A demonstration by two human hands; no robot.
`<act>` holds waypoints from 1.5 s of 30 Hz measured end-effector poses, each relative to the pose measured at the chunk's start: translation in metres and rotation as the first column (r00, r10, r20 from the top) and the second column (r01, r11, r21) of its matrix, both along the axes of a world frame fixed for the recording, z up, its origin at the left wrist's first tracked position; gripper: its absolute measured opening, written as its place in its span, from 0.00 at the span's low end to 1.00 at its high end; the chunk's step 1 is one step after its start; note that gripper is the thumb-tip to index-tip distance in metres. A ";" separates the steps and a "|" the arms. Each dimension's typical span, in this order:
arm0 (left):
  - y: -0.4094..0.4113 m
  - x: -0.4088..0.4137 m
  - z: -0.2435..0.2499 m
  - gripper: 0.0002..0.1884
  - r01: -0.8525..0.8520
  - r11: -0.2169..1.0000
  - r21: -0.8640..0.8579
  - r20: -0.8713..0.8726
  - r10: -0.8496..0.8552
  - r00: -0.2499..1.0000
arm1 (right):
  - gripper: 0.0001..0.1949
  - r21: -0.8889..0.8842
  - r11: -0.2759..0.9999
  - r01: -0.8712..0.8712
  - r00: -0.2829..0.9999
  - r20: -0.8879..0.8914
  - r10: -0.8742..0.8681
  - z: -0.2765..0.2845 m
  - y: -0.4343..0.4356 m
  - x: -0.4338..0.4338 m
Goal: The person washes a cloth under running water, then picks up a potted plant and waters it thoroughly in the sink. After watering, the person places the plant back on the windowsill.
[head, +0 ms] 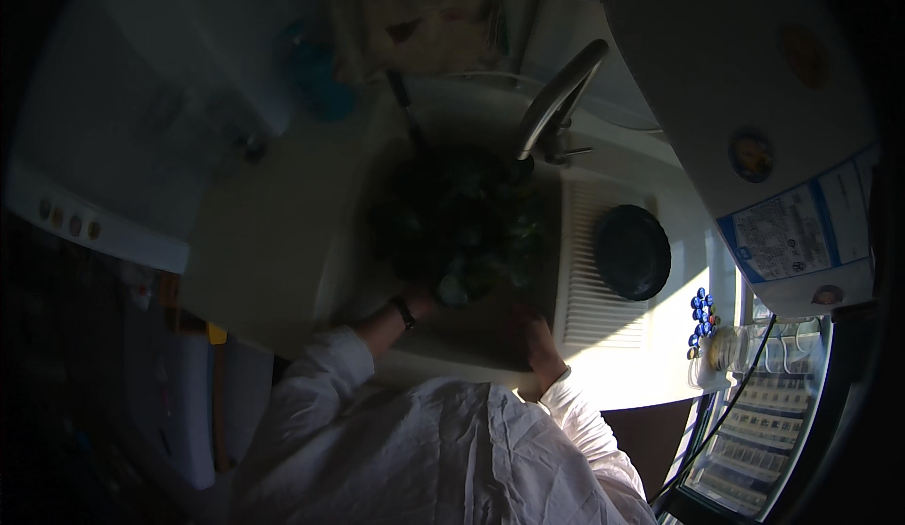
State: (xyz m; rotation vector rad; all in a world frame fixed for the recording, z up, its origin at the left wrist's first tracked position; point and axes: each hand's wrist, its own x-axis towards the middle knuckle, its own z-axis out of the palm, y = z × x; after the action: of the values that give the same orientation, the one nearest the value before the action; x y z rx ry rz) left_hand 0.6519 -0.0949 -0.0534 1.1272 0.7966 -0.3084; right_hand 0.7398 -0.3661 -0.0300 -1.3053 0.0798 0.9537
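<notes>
Dark leafy greens [459,214] fill much of a deep, shadowed sink [488,345] in front of me. My left hand [423,304], with a dark band at the wrist, reaches in at the near left edge of the leaves. Shadow hides its fingers, so a grip on the leaves cannot be made out. My right hand [537,334] is over the sink's near right side, lower than the greens. Its fingers fade into the dark, and I cannot tell whether they hold anything. A metal faucet [562,97] arches over the sink's far right part.
A dark scalloped plate [633,253] rests on the ribbed drainboard [583,292] to the right. Blue-capped small items [701,316] and a glass jar [728,348] stand by the window. A dark handle [401,94] rises at the sink's back; a blue object [322,83] is far left.
</notes>
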 end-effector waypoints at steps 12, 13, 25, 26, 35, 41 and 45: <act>0.130 -0.074 0.022 0.26 -0.518 0.854 0.047 0.095 0.512 0.854 | 0.18 0.110 0.847 -0.520 0.842 0.234 0.486 0.026 0.007 -0.043; 0.139 -0.059 0.025 0.25 -0.520 0.853 0.048 0.108 0.513 0.852 | 0.18 0.066 0.836 -0.544 0.814 0.282 0.508 0.000 0.003 -0.045; 0.183 0.042 0.035 0.25 -0.514 0.855 0.070 0.136 0.502 0.854 | 0.14 -0.481 0.746 -0.461 0.576 0.478 0.663 -0.005 0.017 -0.028; 0.187 0.055 0.041 0.25 -0.478 0.877 0.055 0.125 0.468 0.875 | 0.14 -0.495 0.724 -0.480 0.576 0.445 0.686 -0.005 0.017 -0.028; 0.178 0.029 0.081 0.25 -0.401 0.887 -0.231 0.301 0.457 0.837 | 0.14 -0.573 0.634 -0.519 0.422 0.474 0.773 -0.006 0.017 -0.026; 0.079 -0.053 0.096 0.23 -0.748 0.640 -0.178 0.274 0.762 0.587 | 0.12 -0.745 0.561 -0.360 0.006 0.600 0.800 0.016 0.018 -0.019; -0.026 -0.076 0.132 0.26 -0.728 0.653 -0.209 0.190 0.757 0.625 | 0.10 -0.686 0.673 -0.275 0.123 0.670 0.732 0.103 0.035 -0.004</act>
State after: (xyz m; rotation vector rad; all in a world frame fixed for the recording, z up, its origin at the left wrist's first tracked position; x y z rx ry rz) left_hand 0.5757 -0.1209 0.0782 0.6198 0.9272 0.4975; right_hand 0.7362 -0.3308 0.0725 -2.2149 -1.3054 0.5802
